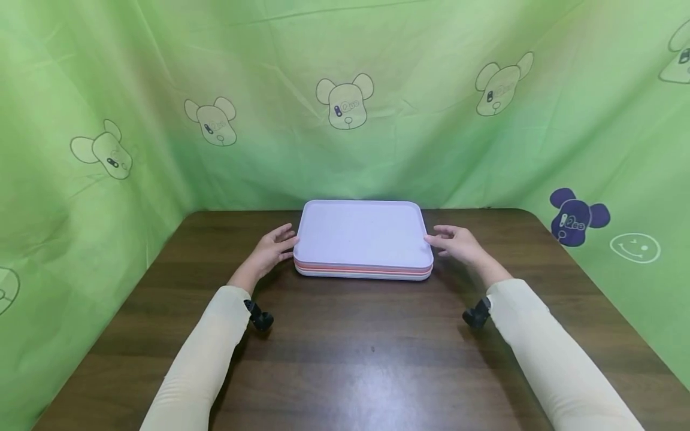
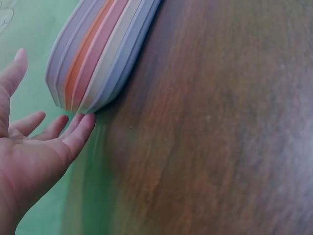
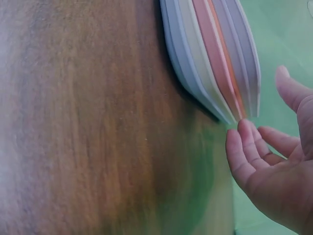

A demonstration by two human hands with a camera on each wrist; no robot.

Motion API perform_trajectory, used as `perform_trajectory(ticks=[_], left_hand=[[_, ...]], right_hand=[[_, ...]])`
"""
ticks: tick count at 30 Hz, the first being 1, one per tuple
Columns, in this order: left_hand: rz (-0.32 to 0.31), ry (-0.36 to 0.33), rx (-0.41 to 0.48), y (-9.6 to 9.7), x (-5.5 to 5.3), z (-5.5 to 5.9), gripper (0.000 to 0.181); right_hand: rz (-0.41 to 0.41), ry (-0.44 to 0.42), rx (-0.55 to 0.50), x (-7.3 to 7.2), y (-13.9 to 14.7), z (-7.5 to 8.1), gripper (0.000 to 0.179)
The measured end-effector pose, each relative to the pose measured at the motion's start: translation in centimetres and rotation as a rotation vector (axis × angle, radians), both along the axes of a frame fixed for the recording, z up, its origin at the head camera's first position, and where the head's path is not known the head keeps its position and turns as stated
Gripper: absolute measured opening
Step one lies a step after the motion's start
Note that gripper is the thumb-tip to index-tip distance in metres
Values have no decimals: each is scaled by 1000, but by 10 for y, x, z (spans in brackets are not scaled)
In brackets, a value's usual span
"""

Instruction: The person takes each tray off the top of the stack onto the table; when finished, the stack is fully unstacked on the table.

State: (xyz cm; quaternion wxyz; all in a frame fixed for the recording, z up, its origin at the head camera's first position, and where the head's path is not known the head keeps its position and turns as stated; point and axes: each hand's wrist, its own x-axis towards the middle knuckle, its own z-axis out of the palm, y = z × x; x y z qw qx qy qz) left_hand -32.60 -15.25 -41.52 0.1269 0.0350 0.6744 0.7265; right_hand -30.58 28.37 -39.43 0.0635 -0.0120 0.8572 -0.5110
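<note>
A stack of rectangular trays [image 1: 362, 233], lilac uppermost, sits on a wood-grain table [image 1: 366, 347]. Left of the stack, the left hand [image 1: 268, 250] is loosely spread, gripping nothing; right of it, the right hand [image 1: 457, 244] likewise. Behind it, a green curtain [image 1: 269, 161] bears cartoon bear heads [image 1: 347, 106], their lettering too small to read surely.

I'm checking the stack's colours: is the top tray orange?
No, the head view shows the top tray as pale lilac.
</note>
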Motion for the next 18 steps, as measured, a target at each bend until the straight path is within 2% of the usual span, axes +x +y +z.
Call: perform_trajectory(ticks=[6,10,18], left_hand=[[2,-52,84,1,-1,-4,66],[5,-73,99,0,-3,-6,66],[-46,-83,94,-2,-1,-7,64]], right_hand=[[-21,-45,-74,-3,-2,-6,77],[1,-46,-84,-4,-5,-7,75],[6,-29,-109,-2,-9,-10,69]])
